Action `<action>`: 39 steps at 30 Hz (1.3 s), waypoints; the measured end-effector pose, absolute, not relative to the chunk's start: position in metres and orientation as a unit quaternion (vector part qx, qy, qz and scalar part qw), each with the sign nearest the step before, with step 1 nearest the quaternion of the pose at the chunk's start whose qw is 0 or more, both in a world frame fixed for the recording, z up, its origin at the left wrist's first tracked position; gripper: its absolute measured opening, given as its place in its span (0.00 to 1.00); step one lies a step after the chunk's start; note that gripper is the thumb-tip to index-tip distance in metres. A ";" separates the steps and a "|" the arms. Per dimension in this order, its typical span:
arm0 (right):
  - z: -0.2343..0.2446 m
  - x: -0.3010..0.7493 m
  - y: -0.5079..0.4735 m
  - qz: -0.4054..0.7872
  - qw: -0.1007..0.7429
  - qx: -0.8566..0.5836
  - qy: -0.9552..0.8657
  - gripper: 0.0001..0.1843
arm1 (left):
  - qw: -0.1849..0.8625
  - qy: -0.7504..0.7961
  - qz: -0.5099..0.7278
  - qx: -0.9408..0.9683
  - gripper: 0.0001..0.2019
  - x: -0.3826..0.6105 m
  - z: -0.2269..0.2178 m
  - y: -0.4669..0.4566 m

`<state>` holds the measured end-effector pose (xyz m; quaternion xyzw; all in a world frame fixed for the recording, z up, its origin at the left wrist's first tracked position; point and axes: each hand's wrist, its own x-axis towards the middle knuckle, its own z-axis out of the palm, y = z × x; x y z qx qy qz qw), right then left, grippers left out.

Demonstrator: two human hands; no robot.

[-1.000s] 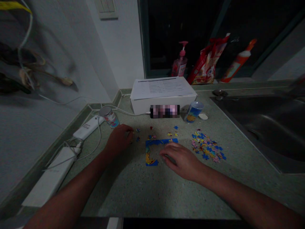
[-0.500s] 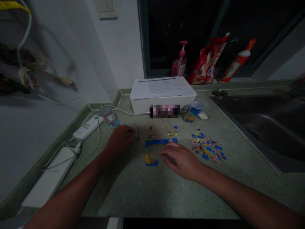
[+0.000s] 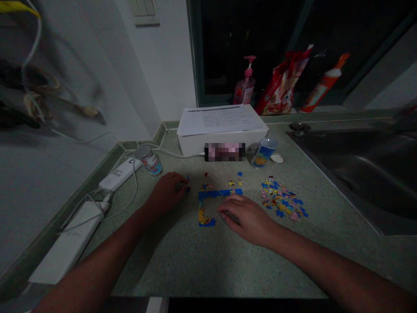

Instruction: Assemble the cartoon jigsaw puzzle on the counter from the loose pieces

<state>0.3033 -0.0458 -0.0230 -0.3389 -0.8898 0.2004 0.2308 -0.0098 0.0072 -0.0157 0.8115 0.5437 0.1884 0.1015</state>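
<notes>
A partly joined jigsaw puzzle (image 3: 202, 208) lies on the counter, a blue and yellow strip along its left and top sides. My right hand (image 3: 249, 215) rests at its inner right, thumb and fingers apart, with nothing visible in them. To the left, my left hand (image 3: 167, 191) reaches with parted fingers beside two small loose puzzle pieces (image 3: 188, 190); whether the fingertips touch them is unclear. Several more pieces, among them a blue piece (image 3: 240, 174) and a yellow piece (image 3: 231, 183), lie above the puzzle. A heap of mixed pieces (image 3: 283, 200) spreads out on the right.
A blue can (image 3: 263, 154) and a round lid (image 3: 277, 159) stand behind the heap. A phone (image 3: 224, 152) leans on a white box (image 3: 192, 143). At left are a lidded jar (image 3: 149, 160), white power strips (image 3: 71, 243) and cables. A metal sink (image 3: 358, 174) lies right.
My left hand has moved slightly right and down, closer to the two loose pieces. My right hand stays in place beside the puzzle.
</notes>
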 end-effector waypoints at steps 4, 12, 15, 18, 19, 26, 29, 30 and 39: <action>-0.023 0.303 -0.046 0.201 0.228 -0.337 -0.891 0.12 | 0.105 0.523 0.190 0.824 0.11 -0.009 -0.019 0.007; -0.023 0.303 -0.045 0.202 0.234 -0.337 -0.889 0.12 | 0.101 0.529 0.195 0.820 0.10 -0.009 -0.017 0.007; -0.023 0.302 -0.045 0.204 0.235 -0.334 -0.889 0.13 | 0.098 0.525 0.196 0.822 0.11 -0.010 -0.019 0.008; -0.024 0.302 -0.045 0.202 0.235 -0.336 -0.889 0.13 | 0.094 0.525 0.206 0.820 0.11 -0.011 -0.020 0.009; -0.025 0.302 -0.045 0.202 0.235 -0.336 -0.889 0.13 | 0.093 0.527 0.208 0.819 0.11 -0.011 -0.021 0.009; -0.025 0.302 -0.044 0.199 0.234 -0.333 -0.891 0.12 | 0.093 0.527 0.201 0.820 0.12 -0.011 -0.020 0.009; -0.025 0.302 -0.044 0.201 0.226 -0.339 -0.891 0.12 | 0.097 0.525 0.203 0.821 0.13 -0.012 -0.021 0.010; -0.025 0.302 -0.045 0.201 0.225 -0.339 -0.891 0.12 | 0.099 0.525 0.203 0.821 0.13 -0.012 -0.021 0.010; -0.025 0.302 -0.045 0.202 0.236 -0.334 -0.890 0.12 | 0.093 0.525 0.200 0.822 0.13 -0.012 -0.019 0.009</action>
